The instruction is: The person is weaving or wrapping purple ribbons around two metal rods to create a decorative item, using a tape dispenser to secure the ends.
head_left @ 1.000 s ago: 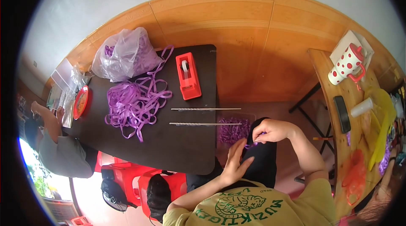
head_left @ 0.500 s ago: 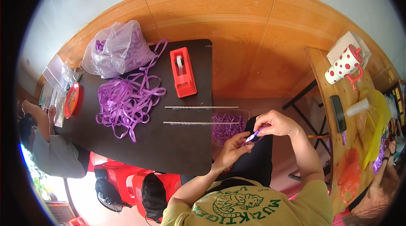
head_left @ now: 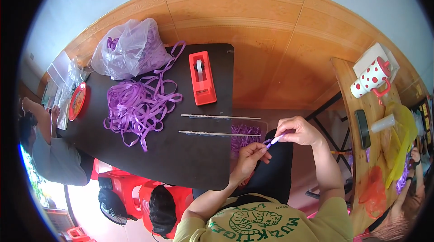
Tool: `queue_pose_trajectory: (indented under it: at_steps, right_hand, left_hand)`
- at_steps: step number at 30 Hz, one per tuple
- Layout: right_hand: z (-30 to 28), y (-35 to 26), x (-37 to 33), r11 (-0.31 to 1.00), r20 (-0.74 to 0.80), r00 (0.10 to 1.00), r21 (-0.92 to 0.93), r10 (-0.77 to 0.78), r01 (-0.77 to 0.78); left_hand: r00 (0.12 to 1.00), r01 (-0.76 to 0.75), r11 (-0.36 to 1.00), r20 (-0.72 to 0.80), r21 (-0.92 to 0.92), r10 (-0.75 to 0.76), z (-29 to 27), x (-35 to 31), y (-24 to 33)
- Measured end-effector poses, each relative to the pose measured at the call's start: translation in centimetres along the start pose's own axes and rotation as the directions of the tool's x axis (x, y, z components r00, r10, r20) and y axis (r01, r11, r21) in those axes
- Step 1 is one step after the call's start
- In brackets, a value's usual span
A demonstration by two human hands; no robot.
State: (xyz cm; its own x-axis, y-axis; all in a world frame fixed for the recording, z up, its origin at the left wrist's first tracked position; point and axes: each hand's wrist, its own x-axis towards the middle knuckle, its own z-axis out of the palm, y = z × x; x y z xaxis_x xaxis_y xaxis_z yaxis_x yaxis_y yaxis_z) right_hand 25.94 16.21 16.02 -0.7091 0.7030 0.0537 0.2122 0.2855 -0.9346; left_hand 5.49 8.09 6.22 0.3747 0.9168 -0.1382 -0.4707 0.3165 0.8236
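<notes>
Over my lap, both hands are closed on one short purple ribbon (head_left: 268,144). My left hand (head_left: 249,159) pinches its lower end between thumb and finger. Just up and to the right, my right hand (head_left: 298,131) grips the other end, beside a small white piece (head_left: 275,140) on the ribbon; what that piece is I cannot make out. Close by, a clear bin (head_left: 266,128) holds many small purple ribbon pieces (head_left: 245,136). Two thin twisted metal rods (head_left: 220,116) lie on the dark table (head_left: 199,160), their right ends jutting past its edge above the bin.
A loose heap of purple ribbon (head_left: 135,106) trails from a clear plastic bag (head_left: 129,49). A red tape dispenser (head_left: 202,79) stands beside it. On the wooden table (head_left: 361,183) at right are a dotted tumbler (head_left: 370,78) and a phone (head_left: 362,128). People sit at both sides.
The white piece has shifted from my left fingers up to my right fingertips. My left hand now pinches the ribbon below it. The whole view has moved slightly.
</notes>
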Motion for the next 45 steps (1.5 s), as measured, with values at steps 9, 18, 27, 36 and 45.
queue_pose_trajectory:
  at_steps: [9, 18, 27, 36, 45]
  right_hand:
    - [-0.4, 0.3, 4.7, 0.982, -0.119, 0.979, 0.074, -0.163, 0.173]
    - [0.0, 2.3, 10.2, 0.951, -0.041, 0.975, 0.214, -0.220, 0.224]
    - [3.9, 8.1, 8.7, 0.882, -0.233, 0.972, 0.462, 0.018, 0.095]
    - [12.9, 10.7, 4.0, 0.967, -0.496, 0.859, 0.256, 0.129, 0.002]
    - [16.3, 11.0, 2.8, 0.986, -0.456, 0.889, 0.123, -0.043, 0.111]
  left_hand:
    - [0.967, -0.214, 0.975, -0.126, 0.056, 0.219, 0.4, 1.6, -0.4]
    - [0.826, -0.385, 0.913, -0.390, 0.136, 0.406, 0.6, 2.2, -0.1]
    - [0.811, -0.397, 0.914, -0.437, 0.080, 0.390, 0.6, 2.4, -0.1]
    - [0.815, -0.409, 0.910, -0.421, 0.070, 0.399, 0.1, 2.4, -0.2]
    - [0.772, -0.392, 0.862, -0.394, 0.321, 0.498, -0.8, 2.2, 0.0]
